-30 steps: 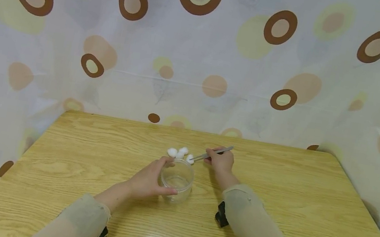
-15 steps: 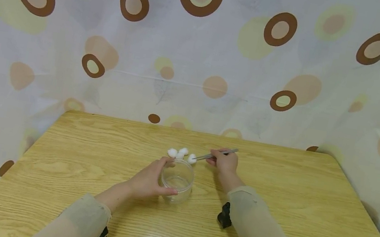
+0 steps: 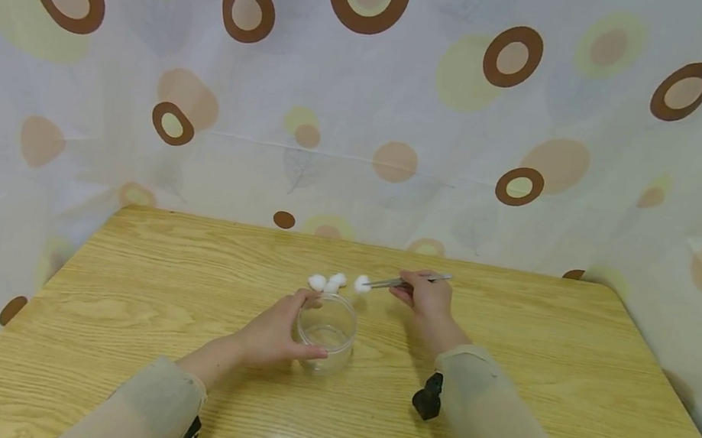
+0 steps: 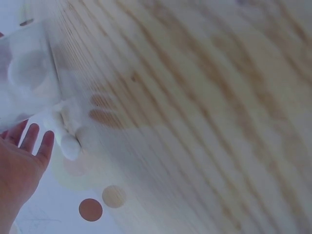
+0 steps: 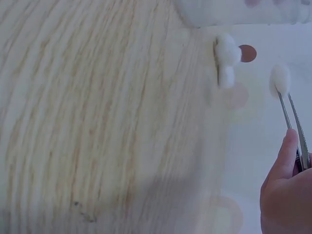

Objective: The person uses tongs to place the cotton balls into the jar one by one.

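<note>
A clear round plastic jar (image 3: 326, 335) stands open-topped on the table. My left hand (image 3: 272, 331) holds it from the left side, thumb at the near side and fingers at the far side. In my right hand (image 3: 430, 304) a pair of metal tweezers (image 3: 387, 283) is pinched. Their tips grip a white cotton ball (image 3: 362, 284); the right wrist view shows this cotton ball (image 5: 280, 79) off the table. Behind the jar several more cotton balls (image 3: 317, 282) lie close together, and the left wrist view catches these cotton balls (image 4: 71, 146) beyond the jar.
The wood-grain table (image 3: 550, 361) runs back to a patterned curtain (image 3: 371, 98). Black wrist cameras hang under both sleeves, one on the right (image 3: 428, 397) and one on the left (image 3: 187, 437).
My right hand has moved right and slightly back, and the tweezers have lifted one cotton ball away from the others. My left hand and the jar have stayed put.
</note>
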{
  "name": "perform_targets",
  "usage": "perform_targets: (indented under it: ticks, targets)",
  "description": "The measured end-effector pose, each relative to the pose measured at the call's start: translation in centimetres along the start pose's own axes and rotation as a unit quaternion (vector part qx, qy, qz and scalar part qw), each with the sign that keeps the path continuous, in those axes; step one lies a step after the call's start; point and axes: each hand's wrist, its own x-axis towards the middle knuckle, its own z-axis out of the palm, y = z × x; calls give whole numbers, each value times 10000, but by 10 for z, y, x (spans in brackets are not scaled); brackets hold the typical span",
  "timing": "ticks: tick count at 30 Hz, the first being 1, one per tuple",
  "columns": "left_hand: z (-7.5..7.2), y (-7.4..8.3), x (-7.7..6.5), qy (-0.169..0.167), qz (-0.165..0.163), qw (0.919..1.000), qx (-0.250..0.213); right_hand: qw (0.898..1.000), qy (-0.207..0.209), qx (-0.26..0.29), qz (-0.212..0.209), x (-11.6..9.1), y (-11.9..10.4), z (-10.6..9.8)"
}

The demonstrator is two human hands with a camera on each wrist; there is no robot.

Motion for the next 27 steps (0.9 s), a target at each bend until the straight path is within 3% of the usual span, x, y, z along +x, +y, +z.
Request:
perform_targets:
  ticks: [11, 20, 27]
  targets:
    - [1, 1, 0, 23, 5, 10000, -39, 9960, -660, 502, 320, -23, -14, -5]
    - [2, 1, 0, 92, -59, 9999, -87, 9906, -1273, 393, 319, -44, -7, -1]
    - [2, 1, 1, 91, -21, 9999, -113, 9884, -1445, 343, 321, -53, -1, 3]
